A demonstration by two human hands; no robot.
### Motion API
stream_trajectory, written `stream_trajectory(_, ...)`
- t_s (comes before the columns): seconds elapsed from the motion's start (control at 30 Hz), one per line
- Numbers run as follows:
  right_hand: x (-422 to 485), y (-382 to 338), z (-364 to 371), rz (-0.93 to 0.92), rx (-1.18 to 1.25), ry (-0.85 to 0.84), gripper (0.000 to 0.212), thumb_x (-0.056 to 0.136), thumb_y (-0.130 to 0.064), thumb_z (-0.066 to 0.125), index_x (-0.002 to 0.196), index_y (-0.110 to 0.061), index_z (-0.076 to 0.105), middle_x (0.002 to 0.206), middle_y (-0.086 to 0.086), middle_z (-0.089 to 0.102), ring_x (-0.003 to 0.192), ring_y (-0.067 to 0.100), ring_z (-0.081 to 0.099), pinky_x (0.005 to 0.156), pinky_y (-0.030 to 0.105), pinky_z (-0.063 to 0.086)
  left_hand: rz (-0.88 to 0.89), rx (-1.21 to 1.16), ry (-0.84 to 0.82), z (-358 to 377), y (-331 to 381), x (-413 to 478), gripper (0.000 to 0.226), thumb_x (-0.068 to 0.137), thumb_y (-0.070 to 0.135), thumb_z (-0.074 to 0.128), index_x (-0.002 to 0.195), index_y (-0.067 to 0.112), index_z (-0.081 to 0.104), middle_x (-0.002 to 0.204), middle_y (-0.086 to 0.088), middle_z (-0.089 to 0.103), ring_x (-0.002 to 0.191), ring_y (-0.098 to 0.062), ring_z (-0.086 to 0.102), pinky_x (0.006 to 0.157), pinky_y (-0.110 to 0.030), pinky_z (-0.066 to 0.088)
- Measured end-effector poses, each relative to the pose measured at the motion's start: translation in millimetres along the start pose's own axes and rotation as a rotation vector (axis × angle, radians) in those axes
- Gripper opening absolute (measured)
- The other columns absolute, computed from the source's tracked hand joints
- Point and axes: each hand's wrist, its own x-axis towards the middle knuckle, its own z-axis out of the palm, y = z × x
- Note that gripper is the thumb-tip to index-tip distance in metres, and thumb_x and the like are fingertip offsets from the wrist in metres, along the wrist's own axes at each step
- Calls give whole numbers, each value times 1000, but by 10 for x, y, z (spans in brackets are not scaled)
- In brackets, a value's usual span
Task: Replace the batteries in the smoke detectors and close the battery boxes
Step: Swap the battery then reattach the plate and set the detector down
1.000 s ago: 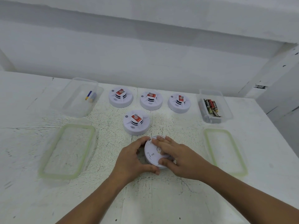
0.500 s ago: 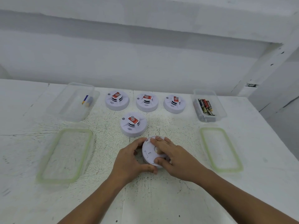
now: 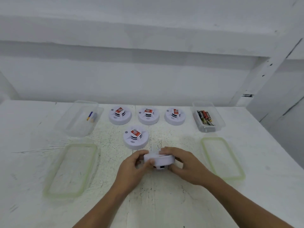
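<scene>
Hands meet low over the scuffed white table: our left hand and right hand both clasp the round white plastic smoke detector, flat back upward. Beside them lie the left green-rimmed clear lid and the right green-rimmed clear lid. Just beyond sits a second white detector, face up. Farthest, a row of three detectors stands between the left clear plastic box, holding a blue-and-yellow battery, and the right clear plastic box, holding several black-and-red batteries.
</scene>
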Motion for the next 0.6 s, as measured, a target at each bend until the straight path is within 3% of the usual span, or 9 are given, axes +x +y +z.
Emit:
stream_trajectory(0.13,60,-167,-70,186,383,78,32,92,-34,55,124,-28,55,114,-8,66,103,11,64,84,32,56,38,-155,-35,-1,100,-8,38,87,60,51,110,33,66,105,19,70,98,1,63,82,-23,47)
stream_trajectory(0.23,93,-246,-51,269,626,124,29,97,-29,48,123,-24,58,112,1,69,98,21,68,71,36,58,38,-271,-4,11,136,33,31,87,38,56,114,28,66,109,13,70,102,-6,64,87,-30,51)
stream_trajectory(0.4,165,-212,51,388,822,320,26,99,-19,45,110,-19,68,105,8,72,99,30,67,70,43,58,22,-388,4,122,217,108,30,94,7,55,119,23,61,101,0,72,92,-17,69,73,-33,59)
stream_trajectory(0.53,168,-124,164,423,795,383,27,98,-16,46,101,-18,73,101,10,73,99,34,66,84,57,53,4,-410,56,189,160,114,32,94,2,53,118,21,63,97,-5,71,91,-24,69,78,-45,59)
stream_trajectory(0.6,162,-98,212,440,789,411,27,97,-15,47,97,-18,74,99,11,73,98,36,66,83,59,53,22,-384,49,200,117,115,34,94,2,54,116,25,64,96,-4,72,92,-23,68,80,-42,59)
